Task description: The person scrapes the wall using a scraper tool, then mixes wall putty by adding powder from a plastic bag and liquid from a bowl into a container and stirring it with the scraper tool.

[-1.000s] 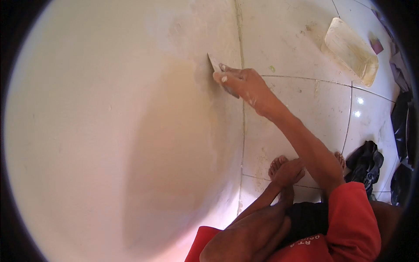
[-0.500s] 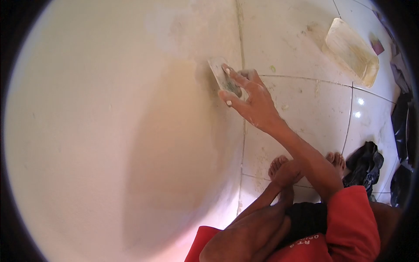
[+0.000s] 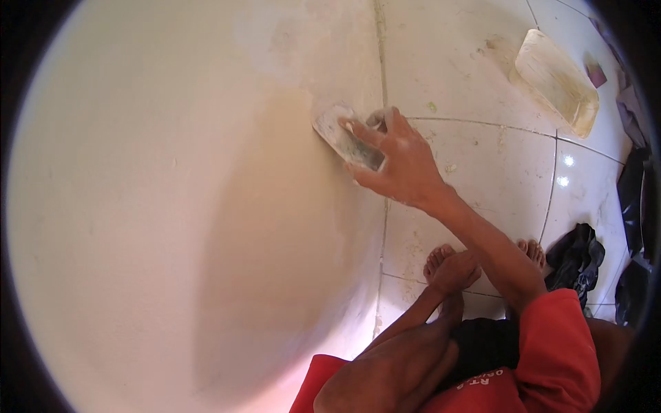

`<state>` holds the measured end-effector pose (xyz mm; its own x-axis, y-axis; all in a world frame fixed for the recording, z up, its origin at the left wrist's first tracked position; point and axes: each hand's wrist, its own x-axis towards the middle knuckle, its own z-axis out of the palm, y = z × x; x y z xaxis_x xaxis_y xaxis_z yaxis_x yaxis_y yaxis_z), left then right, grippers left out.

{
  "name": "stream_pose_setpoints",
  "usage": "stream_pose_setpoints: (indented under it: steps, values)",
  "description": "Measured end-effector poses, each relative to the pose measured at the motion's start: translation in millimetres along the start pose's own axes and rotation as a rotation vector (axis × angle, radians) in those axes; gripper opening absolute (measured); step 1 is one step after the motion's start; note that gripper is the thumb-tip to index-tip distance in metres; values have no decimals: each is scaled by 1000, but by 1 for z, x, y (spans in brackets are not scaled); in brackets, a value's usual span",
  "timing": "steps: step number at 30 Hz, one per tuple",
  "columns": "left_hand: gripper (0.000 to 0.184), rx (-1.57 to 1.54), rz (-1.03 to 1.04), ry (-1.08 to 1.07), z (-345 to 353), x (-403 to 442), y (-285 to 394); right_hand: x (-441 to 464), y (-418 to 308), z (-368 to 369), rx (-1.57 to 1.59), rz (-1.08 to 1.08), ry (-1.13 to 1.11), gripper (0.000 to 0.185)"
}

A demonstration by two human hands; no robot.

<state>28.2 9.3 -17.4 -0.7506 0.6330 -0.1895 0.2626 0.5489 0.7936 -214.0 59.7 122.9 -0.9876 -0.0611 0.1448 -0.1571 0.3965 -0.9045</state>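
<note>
My right hand [image 3: 399, 155], dusted with white, grips a flat scraper [image 3: 344, 134] against the pale wall [image 3: 275, 193], near where the wall meets the floor. The scraper's broad face is turned to the camera, with fingers and thumb along it. Around the upper part of the wall, close to the blade, is a greyish patch. My left hand [image 3: 456, 270] rests low by my foot, its fingers bent and partly hidden; whether it holds anything does not show.
A smeared white tray [image 3: 558, 82] lies on the tiled floor [image 3: 475, 172] at the upper right. Black plastic [image 3: 577, 258] sits right of my feet. Dark bags and cloth line the right edge, near a small reddish piece [image 3: 595, 73].
My right hand has moved slightly down, and the scraper has turned from nearly edge-on to showing its flat face. My left hand stays by my foot.
</note>
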Motion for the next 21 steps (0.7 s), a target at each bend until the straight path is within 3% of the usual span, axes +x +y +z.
stream_pose_setpoints:
  steps: [2, 11, 14, 21]
  values:
    - [14, 6, -5, -7, -2, 0, -1, -11, 1, -4, -20, 21, -51, 60]
    - [14, 25, -41, 7, -4, 2, 9, 19, 1, 8, 176, -15, 124, 58]
    - [17, 189, 153, 95, 29, -16, -22, 4, -2, 34, 85, -56, 53, 60]
    - [20, 50, 28, 7, 5, -7, 0, -40, 10, 21, 26, -41, -121, 59]
